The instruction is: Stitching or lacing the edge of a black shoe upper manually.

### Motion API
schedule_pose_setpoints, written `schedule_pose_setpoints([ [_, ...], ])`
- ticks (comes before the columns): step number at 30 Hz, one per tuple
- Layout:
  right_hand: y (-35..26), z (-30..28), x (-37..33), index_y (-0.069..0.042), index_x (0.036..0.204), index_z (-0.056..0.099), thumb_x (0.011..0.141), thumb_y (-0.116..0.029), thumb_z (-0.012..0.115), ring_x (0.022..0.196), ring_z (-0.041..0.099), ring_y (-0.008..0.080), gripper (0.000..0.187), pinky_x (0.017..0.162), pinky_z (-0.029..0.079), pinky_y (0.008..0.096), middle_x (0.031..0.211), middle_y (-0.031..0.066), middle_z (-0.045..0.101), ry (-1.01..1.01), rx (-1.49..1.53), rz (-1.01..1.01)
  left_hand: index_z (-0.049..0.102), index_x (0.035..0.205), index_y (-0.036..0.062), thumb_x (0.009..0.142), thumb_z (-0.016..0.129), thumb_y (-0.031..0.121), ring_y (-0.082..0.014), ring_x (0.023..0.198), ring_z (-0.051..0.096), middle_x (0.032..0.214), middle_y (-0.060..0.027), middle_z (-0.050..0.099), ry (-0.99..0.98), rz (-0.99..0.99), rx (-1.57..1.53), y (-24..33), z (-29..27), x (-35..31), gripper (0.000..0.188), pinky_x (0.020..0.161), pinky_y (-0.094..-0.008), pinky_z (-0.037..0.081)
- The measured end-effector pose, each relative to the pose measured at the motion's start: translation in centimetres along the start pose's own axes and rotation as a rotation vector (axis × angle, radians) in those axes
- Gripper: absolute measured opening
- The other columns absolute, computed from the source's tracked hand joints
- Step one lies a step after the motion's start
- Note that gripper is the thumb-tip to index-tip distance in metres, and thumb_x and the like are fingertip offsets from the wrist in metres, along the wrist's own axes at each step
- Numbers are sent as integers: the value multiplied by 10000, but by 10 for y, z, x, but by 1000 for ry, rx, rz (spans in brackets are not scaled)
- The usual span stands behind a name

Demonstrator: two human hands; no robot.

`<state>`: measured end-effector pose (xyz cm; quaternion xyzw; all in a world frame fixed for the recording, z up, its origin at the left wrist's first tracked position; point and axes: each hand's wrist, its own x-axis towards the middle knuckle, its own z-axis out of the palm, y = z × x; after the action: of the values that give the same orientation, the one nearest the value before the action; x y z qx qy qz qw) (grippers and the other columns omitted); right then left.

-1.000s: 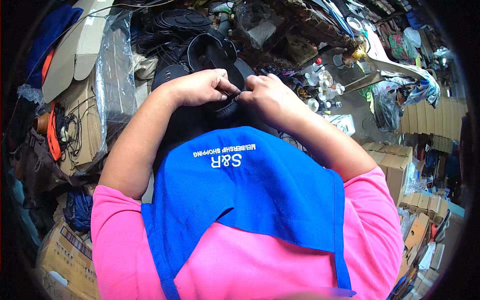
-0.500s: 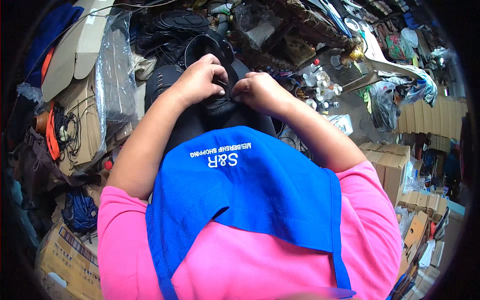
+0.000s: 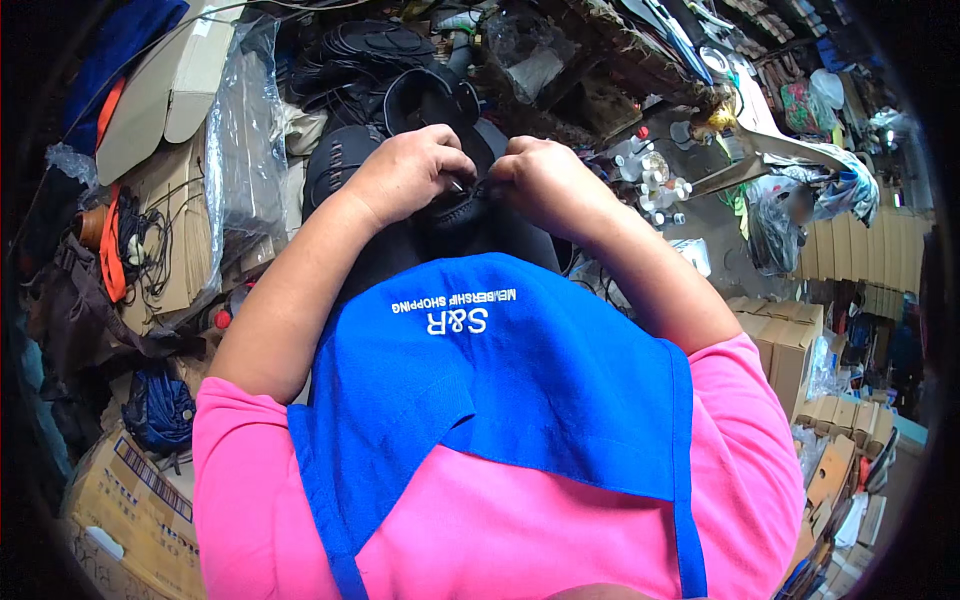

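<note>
1. Basically, blk shoe-like item [image 3: 452, 217] sits at the lap, btwn both hands, just beyond the blue apron [image 3: 510, 390].
2. L hand [image 3: 415, 170]: fingers pinched together on a thin shiny bit [image 3: 457, 185], prob. a tool, too small to ID. R hand [image 3: 545, 180]: fingers bunched at the item's edge; can't tell what, if anything, they grip.
3. Progress: stitch-like ridges [image 3: 462, 209] show at the item's near end, so some looks done; hands hide the rest, can't tell what's left.
4. Around: another blk piece [image 3: 335, 165] by L forearm, blk pile [image 3: 370, 45] beyond; cardboard [image 3: 180, 90] & clear plastic [image 3: 245, 140] to L, bottles [image 3: 655, 175] to R.
5. In the way: mainly hands, plus dark-on-dark hiding detail.
</note>
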<state>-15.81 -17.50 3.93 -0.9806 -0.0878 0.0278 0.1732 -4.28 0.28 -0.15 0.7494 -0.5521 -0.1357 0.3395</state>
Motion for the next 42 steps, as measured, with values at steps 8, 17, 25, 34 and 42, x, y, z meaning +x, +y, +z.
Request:
schedule_pose_setpoints([
  [8, 17, 21, -7, -45, 908, 683, 785, -171, 709, 740, 621, 214, 177, 708, 505, 341, 773, 84, 631, 39, 272, 125, 592, 1137, 73, 755, 700, 89, -349, 1050, 580, 1194, -158, 561, 301, -196, 95, 32, 3, -32, 397, 877, -400, 492],
  [17, 79, -26, -74, -63, 1003, 585, 874, -253, 640, 651, 489, 79, 236, 635, 402, 210, 783, -19, 560, 221, 1803, 217, 637, 789, 5, 862, 636, 221, -161, 749, 547, 753, -77, 544, -5, -690, 27, 22, -80, -102, 228, 691, -305, 428],
  [25, 19, 13, -56, -59, 740, 598, 909, -380, 534, 697, 602, 346, 369, 703, 425, 447, 666, 143, 610, -142, -80, 267, 422, 641, 140, 988, 445, 350, -186, 643, 515, 618, -12, 453, 413, -268, -1791, -4, -51, -23, 406, 735, -362, 437],
  [34, 50, 35, -103, -96, 1100, 653, 961, -391, 493, 806, 569, 156, 363, 744, 422, 334, 811, 11, 603, -49, 1016, 456, 527, 721, 95, 956, 484, 434, -203, 723, 669, 924, -159, 681, 391, -527, -1386, -59, -67, -39, 415, 814, -400, 495],
  [42, 30, -24, -30, -123, 1293, 545, 821, -263, 692, 1070, 539, 219, 514, 951, 414, 359, 1065, 88, 542, 199, 526, 189, 688, 995, 74, 886, 580, 442, -118, 693, 568, 863, -62, 677, 508, -571, -256, -109, -74, -48, 399, 649, -266, 458],
])
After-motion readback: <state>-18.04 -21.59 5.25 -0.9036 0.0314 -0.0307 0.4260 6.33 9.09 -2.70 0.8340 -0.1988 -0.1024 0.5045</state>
